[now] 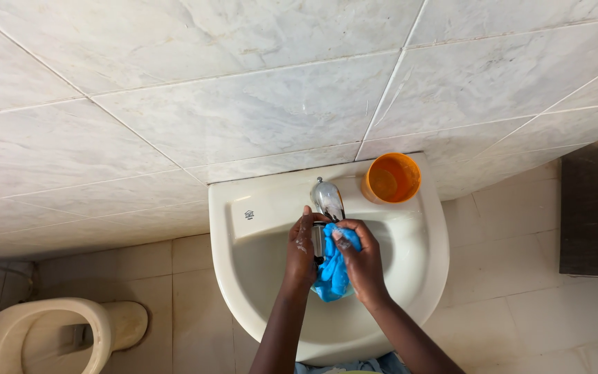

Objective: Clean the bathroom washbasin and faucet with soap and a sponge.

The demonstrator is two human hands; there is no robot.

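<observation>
Both hands over the cream ceramic wash basin [410, 277], just under the chrome tap [327, 197]; right hand [363, 263] has its fingers [344, 232] clenched on a bright blue soft cloth [332, 273], which is bunched between the two hands and hangs down into the bowl; left hand [302, 253] sits just beside it, fingers curled around what looks like the tap spout or a dark part below it; cannot tell which, nor whether it is truly gripped; soap flecks on the knuckles.

Handling judgement: cloth is limp, light, probably wet and soapy, so heavier than dry and a bit slick; no stiffness, it drapes wherever unsupported; not fragile; best taken as a gathered wad in the palm rather than by one corner, otherwise the loose tail swings and drips. Tap is rigid, smooth and slippery when wet; hold at the spout body, not the tip.

Round orange plastic cup [391, 178] stands on the basin rim right of the tap, apart from both hands; light, easy to knock. Cream toilet bowl [50, 332] lower left; dark wooden door [596, 208] at right; marbled wall tiles [243, 90] behind.
</observation>
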